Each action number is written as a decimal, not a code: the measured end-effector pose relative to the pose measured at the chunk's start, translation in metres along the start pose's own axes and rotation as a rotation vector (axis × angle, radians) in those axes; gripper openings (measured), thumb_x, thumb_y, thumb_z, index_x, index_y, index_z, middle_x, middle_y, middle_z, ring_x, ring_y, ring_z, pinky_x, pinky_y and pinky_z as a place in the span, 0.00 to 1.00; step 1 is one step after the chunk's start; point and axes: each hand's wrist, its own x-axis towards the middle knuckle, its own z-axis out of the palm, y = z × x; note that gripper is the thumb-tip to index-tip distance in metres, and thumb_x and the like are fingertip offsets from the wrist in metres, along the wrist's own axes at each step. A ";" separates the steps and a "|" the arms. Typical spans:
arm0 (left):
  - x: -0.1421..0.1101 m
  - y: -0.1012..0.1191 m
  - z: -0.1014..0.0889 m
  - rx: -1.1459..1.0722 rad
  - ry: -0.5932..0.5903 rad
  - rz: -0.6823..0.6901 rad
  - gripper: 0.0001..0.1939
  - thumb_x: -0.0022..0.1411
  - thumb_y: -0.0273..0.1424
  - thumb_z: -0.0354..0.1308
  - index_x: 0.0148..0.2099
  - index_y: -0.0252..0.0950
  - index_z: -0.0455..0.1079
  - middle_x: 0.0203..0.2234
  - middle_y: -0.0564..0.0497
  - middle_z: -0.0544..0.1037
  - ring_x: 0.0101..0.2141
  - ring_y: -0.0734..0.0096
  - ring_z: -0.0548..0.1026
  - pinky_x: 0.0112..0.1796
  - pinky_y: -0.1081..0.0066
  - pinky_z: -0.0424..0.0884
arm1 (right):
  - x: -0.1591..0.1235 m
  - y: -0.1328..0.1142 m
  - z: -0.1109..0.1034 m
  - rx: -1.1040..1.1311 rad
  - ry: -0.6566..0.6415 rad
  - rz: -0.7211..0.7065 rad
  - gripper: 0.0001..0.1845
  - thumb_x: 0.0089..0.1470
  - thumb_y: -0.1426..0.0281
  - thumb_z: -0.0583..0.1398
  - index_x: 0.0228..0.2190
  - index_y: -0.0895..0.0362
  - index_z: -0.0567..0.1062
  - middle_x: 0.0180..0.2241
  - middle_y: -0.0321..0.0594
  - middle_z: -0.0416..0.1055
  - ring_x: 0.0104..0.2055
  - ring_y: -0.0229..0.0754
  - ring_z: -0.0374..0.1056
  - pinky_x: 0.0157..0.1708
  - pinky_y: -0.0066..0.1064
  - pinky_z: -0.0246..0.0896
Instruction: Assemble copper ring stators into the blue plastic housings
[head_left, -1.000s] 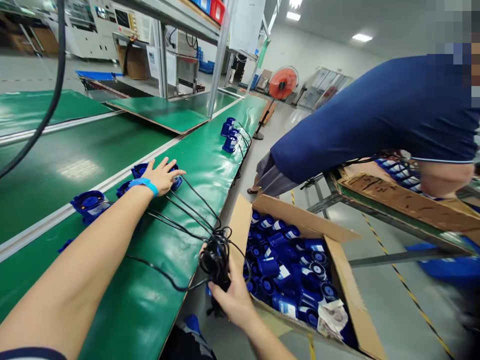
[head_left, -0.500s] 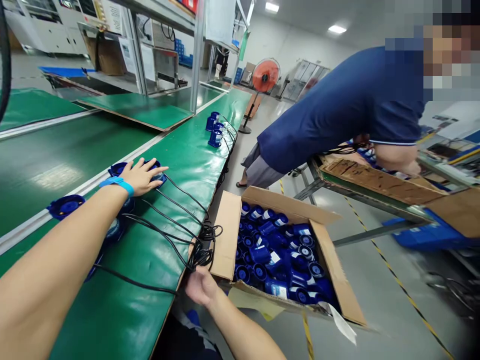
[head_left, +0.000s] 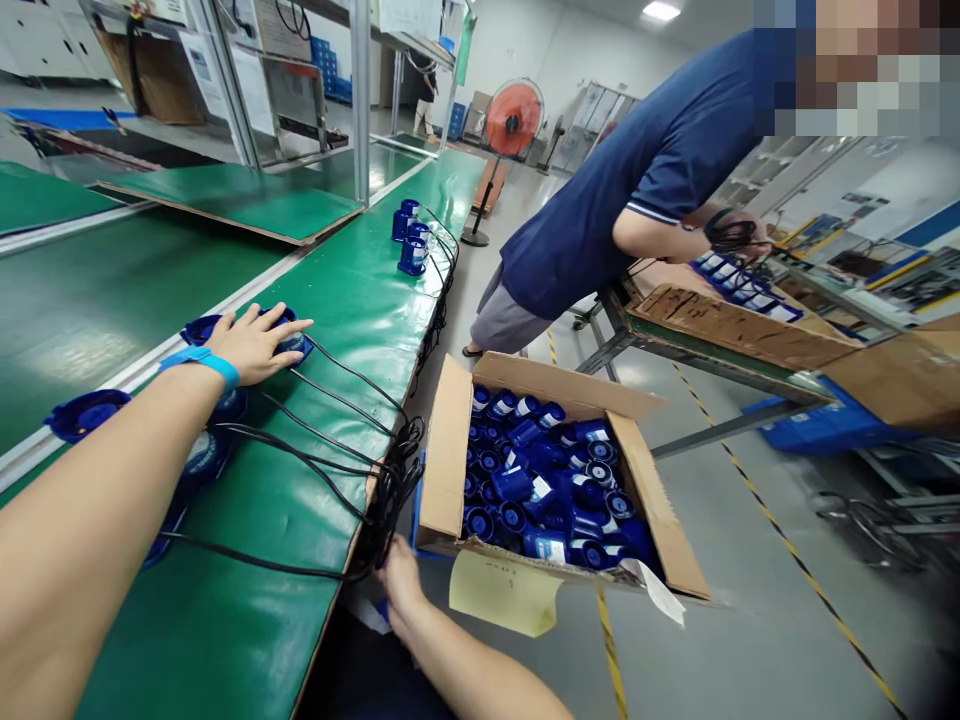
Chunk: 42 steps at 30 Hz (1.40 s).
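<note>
My left hand rests with fingers spread over blue cup-shaped housings on the green-topped bench. More of these blue parts stand beneath and beside my left forearm, one blue housing near the metal rail. Black cables run from them across the green surface and over the bench edge, where they bunch together. At the bottom of that bunch, below the edge, my right hand is closed about the cables; its fingertips are hidden.
An open cardboard box full of blue housings stands right of the bench. Farther along the bench are several blue housings with cables. A co-worker leans over a work table at right. A red fan stands behind.
The view has shifted, moving the bench and box slightly left. My right hand is lower on the cable bunch, which hangs longer. The co-worker's hands have risen with cables.
</note>
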 end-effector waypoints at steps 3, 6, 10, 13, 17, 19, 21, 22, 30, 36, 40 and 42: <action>0.000 0.002 -0.013 -0.032 -0.076 -0.063 0.35 0.72 0.52 0.45 0.74 0.44 0.46 0.73 0.41 0.44 0.70 0.32 0.42 0.65 0.38 0.40 | -0.039 -0.032 -0.033 -0.215 0.166 -0.265 0.25 0.61 0.46 0.55 0.50 0.49 0.68 0.51 0.46 0.68 0.57 0.58 0.63 0.59 0.53 0.57; -0.030 -0.016 -0.039 -0.111 -0.117 -0.081 0.45 0.68 0.59 0.45 0.75 0.42 0.35 0.74 0.41 0.40 0.71 0.35 0.38 0.65 0.38 0.38 | -0.055 -0.079 -0.041 -0.649 0.020 -0.826 0.47 0.50 0.50 0.68 0.64 0.45 0.54 0.66 0.49 0.54 0.67 0.65 0.53 0.66 0.60 0.47; -0.131 -0.053 -0.059 -0.108 -0.103 -0.058 0.71 0.40 0.73 0.56 0.75 0.45 0.32 0.74 0.48 0.34 0.70 0.35 0.33 0.65 0.37 0.34 | -0.035 -0.133 -0.019 -1.118 -0.073 -1.063 0.78 0.35 0.45 0.74 0.71 0.49 0.33 0.72 0.55 0.22 0.72 0.78 0.28 0.65 0.73 0.27; -0.210 -0.055 -0.044 -0.034 -0.128 -0.114 0.72 0.32 0.63 0.69 0.74 0.54 0.39 0.74 0.52 0.39 0.71 0.39 0.37 0.66 0.37 0.35 | -0.018 -0.155 -0.009 -1.301 -0.061 -0.993 0.77 0.36 0.51 0.76 0.71 0.55 0.36 0.72 0.60 0.21 0.72 0.76 0.27 0.65 0.73 0.32; -0.245 -0.032 -0.011 0.075 -0.116 -0.123 0.64 0.40 0.49 0.73 0.74 0.52 0.42 0.74 0.49 0.34 0.71 0.37 0.36 0.67 0.40 0.43 | 0.000 -0.169 -0.008 -1.434 -0.015 -0.961 0.62 0.46 0.74 0.66 0.71 0.54 0.36 0.72 0.56 0.20 0.74 0.68 0.25 0.67 0.67 0.34; -0.235 -0.026 -0.001 0.101 -0.080 -0.123 0.60 0.45 0.48 0.73 0.74 0.50 0.45 0.74 0.45 0.31 0.70 0.32 0.36 0.66 0.39 0.47 | 0.013 -0.173 -0.006 -1.449 -0.007 -0.849 0.61 0.47 0.75 0.63 0.71 0.54 0.33 0.72 0.57 0.19 0.74 0.66 0.23 0.68 0.65 0.33; -0.220 -0.026 0.003 0.098 -0.063 -0.136 0.60 0.43 0.49 0.74 0.74 0.51 0.47 0.74 0.42 0.31 0.69 0.24 0.36 0.64 0.36 0.49 | 0.027 -0.177 -0.003 -1.465 -0.029 -0.700 0.64 0.47 0.72 0.65 0.71 0.55 0.30 0.72 0.60 0.18 0.73 0.68 0.23 0.68 0.64 0.32; -0.213 -0.028 0.003 0.092 -0.059 -0.143 0.62 0.42 0.50 0.74 0.73 0.51 0.47 0.74 0.41 0.32 0.69 0.22 0.36 0.64 0.35 0.51 | 0.034 -0.178 -0.002 -1.472 -0.052 -0.631 0.65 0.46 0.70 0.66 0.71 0.56 0.29 0.71 0.62 0.18 0.73 0.69 0.23 0.68 0.64 0.32; -0.159 -0.013 -0.005 0.097 -0.142 -0.143 0.68 0.38 0.52 0.76 0.74 0.46 0.43 0.72 0.29 0.35 0.67 0.15 0.36 0.64 0.36 0.48 | 0.092 -0.205 -0.012 -1.511 0.024 -0.600 0.49 0.56 0.73 0.57 0.71 0.58 0.37 0.52 0.53 0.64 0.53 0.54 0.66 0.55 0.44 0.61; -0.088 0.014 -0.004 0.002 -0.165 -0.249 0.70 0.38 0.53 0.76 0.75 0.49 0.38 0.72 0.29 0.31 0.65 0.11 0.30 0.63 0.34 0.44 | 0.165 -0.258 -0.020 -1.701 0.192 -0.599 0.47 0.58 0.77 0.52 0.71 0.57 0.35 0.51 0.52 0.65 0.50 0.52 0.66 0.49 0.40 0.62; -0.026 0.015 0.003 -0.042 -0.136 -0.274 0.73 0.34 0.52 0.78 0.74 0.52 0.38 0.72 0.32 0.32 0.65 0.08 0.31 0.62 0.33 0.49 | 0.216 -0.305 -0.025 -1.780 0.257 -0.587 0.47 0.57 0.77 0.53 0.71 0.57 0.37 0.53 0.53 0.65 0.51 0.52 0.67 0.49 0.40 0.62; 0.008 0.013 0.006 -0.064 -0.120 -0.285 0.73 0.32 0.51 0.78 0.74 0.53 0.40 0.73 0.34 0.31 0.65 0.08 0.31 0.61 0.32 0.52 | 0.240 -0.330 -0.027 -1.817 0.289 -0.576 0.46 0.58 0.77 0.53 0.71 0.56 0.37 0.53 0.54 0.65 0.51 0.53 0.67 0.48 0.41 0.62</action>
